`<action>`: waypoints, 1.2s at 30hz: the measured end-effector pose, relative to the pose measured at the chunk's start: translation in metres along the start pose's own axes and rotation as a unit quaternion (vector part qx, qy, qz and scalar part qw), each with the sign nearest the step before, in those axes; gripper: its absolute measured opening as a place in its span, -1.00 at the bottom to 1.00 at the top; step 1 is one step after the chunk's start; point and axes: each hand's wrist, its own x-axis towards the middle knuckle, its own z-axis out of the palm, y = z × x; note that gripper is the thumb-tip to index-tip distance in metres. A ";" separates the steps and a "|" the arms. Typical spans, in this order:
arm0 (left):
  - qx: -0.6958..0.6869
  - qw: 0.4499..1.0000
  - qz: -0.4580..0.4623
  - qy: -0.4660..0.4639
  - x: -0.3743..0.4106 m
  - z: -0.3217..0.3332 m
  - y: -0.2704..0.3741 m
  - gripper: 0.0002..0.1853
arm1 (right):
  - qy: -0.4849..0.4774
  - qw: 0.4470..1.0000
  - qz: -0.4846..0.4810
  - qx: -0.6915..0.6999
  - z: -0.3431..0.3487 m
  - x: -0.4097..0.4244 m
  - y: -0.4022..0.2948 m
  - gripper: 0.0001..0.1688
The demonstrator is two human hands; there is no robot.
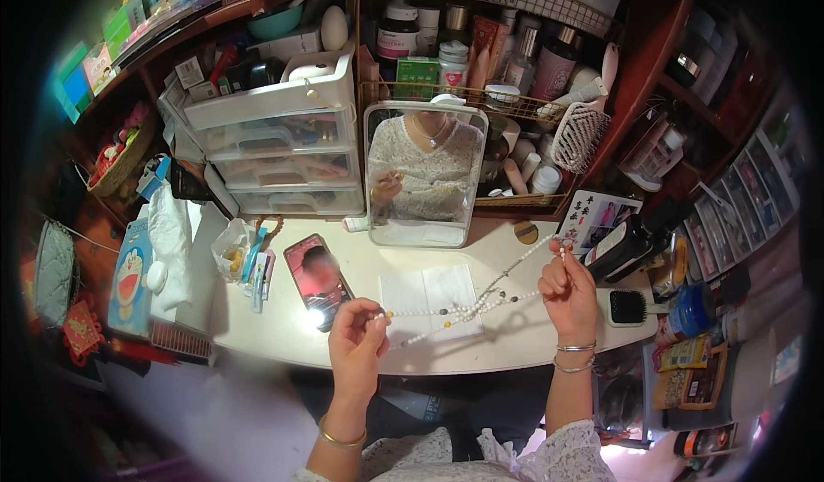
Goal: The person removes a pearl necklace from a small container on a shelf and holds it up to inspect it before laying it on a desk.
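Note:
My left hand pinches one end of a beaded necklace between thumb and fingers. The strands are mostly white beads, with a few yellow and dark ones, and they cross or tangle near the middle. At the right, my right hand grips the other end, where small red beads show at the fingertips. The necklace is stretched in the air between both hands, above a white paper tissue on the white desk. How the strands join inside each hand is hidden.
A rectangular mirror stands at the back. A lit phone lies left of the tissue. Clear drawers rise behind it. On the right are a hairbrush and dark bottles; a Doraemon box stands far left.

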 end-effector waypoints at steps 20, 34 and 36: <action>0.080 0.988 -0.044 -0.128 0.001 -0.005 0.014 -0.67 | 0.123 0.617 -0.166 -0.759 -0.021 -0.012 0.069 -0.63; 0.495 0.846 0.169 -0.099 -0.017 -0.020 0.016 -0.76 | 0.048 0.733 -0.110 -0.670 -0.007 0.000 0.058 -0.80; 0.510 0.839 0.176 -0.067 -0.014 -0.013 0.028 -0.77 | 0.081 0.806 -0.102 -0.577 -0.007 0.002 0.038 -0.80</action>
